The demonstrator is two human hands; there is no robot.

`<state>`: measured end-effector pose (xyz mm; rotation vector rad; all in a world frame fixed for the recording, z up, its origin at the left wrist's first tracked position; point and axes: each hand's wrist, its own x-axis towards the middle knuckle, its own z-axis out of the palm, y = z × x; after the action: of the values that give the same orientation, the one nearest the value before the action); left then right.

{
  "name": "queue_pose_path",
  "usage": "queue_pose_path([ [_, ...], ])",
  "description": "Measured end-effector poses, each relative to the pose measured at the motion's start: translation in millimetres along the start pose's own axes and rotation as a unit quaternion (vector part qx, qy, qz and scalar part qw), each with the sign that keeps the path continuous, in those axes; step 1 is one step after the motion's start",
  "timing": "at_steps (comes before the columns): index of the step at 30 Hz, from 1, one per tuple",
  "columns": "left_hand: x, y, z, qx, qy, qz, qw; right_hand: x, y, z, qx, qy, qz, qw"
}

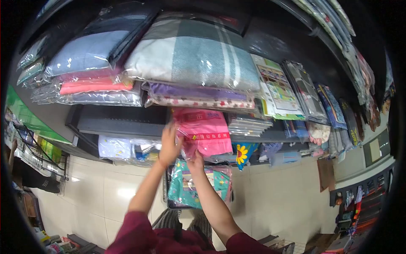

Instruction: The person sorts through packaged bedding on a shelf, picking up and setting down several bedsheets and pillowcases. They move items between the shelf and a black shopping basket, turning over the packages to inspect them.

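Note:
A pink packet (pixel 206 132) in clear plastic, with printed lettering, is in front of me at the shelf edge. My right hand (pixel 196 162) is closed on its lower edge, thumb and fingers pinching the plastic. At the packet's left side is my left hand (pixel 170 144), fingers pointing up and smeared by motion; its grip cannot be made out. Below the hands, a dark basket (pixel 165 186) holds a teal patterned packet (pixel 182 190) in clear wrapping.
A thick plaid bedding pack (pixel 198 51) lies on the upper shelf, above folded purple cloth (pixel 198 91). Left of it is a blue pack (pixel 91 53). Flat printed packs (pixel 279 86) stand to the right. A wire rack (pixel 36 146) is at far left, over the tiled floor (pixel 279 199).

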<state>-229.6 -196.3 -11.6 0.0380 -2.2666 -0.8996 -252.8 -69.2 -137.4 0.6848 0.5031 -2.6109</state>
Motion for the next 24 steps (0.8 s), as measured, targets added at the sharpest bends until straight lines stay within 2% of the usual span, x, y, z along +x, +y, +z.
queue_pose_path([
  [2,-82.2,11.8,-32.3,0.000,-0.105,-0.049,0.993,20.7,9.4,4.9,-0.004,0.005,-0.006,1.000],
  [4,-191.1,0.6,-57.0,0.037,-0.189,-0.144,0.971,38.6,9.5,25.5,0.003,0.020,-0.017,1.000],
  [5,-252.4,-10.2,-72.9,0.007,-0.231,-0.212,0.950,54.0,6.9,23.9,-0.001,0.017,-0.036,0.999],
  [6,-306.4,-18.5,-91.5,-0.032,-0.245,-0.271,0.930,75.5,4.4,20.2,-0.008,0.009,-0.055,0.998],
  [7,-345.9,-14.4,-117.5,0.000,-0.266,-0.314,0.912,91.8,6.6,17.5,-0.020,0.021,-0.057,0.998],
  [9,-387.1,1.0,-157.2,0.074,-0.306,-0.401,0.860,111.3,11.0,10.7,-0.041,0.044,-0.064,0.996],
  [11,-402.9,10.1,-179.0,0.156,-0.340,-0.486,0.790,93.7,9.6,20.6,-0.040,0.055,-0.040,0.997],
  [13,-404.2,-5.1,-168.1,0.117,-0.296,-0.458,0.830,70.2,3.1,24.5,-0.056,0.054,-0.001,0.997],
  [14,-403.4,-14.7,-158.9,0.096,-0.274,-0.442,0.849,54.5,-0.5,18.4,-0.059,0.022,0.020,0.998],
  [16,-362.8,-25.2,-128.8,0.085,-0.262,-0.340,0.899,14.0,-13.0,-2.0,-0.071,-0.047,0.057,0.995],
  [18,-310.2,-26.7,-97.0,0.090,-0.290,-0.269,0.914,-46.3,-32.1,-23.8,-0.128,-0.094,0.065,0.985],
  [20,-270.0,-34.9,-61.3,0.072,-0.307,-0.200,0.928,-82.7,-50.7,-93.1,-0.214,0.017,0.117,0.970],
  [22,-249.3,-54.1,-23.3,0.032,-0.318,-0.161,0.934,-131.0,-72.8,-181.0,-0.173,0.007,0.100,0.980],
  [24,-253.1,-86.8,15.1,-0.018,-0.375,-0.198,0.905,-174.3,-101.6,-268.2,-0.001,-0.007,0.137,0.990],
])
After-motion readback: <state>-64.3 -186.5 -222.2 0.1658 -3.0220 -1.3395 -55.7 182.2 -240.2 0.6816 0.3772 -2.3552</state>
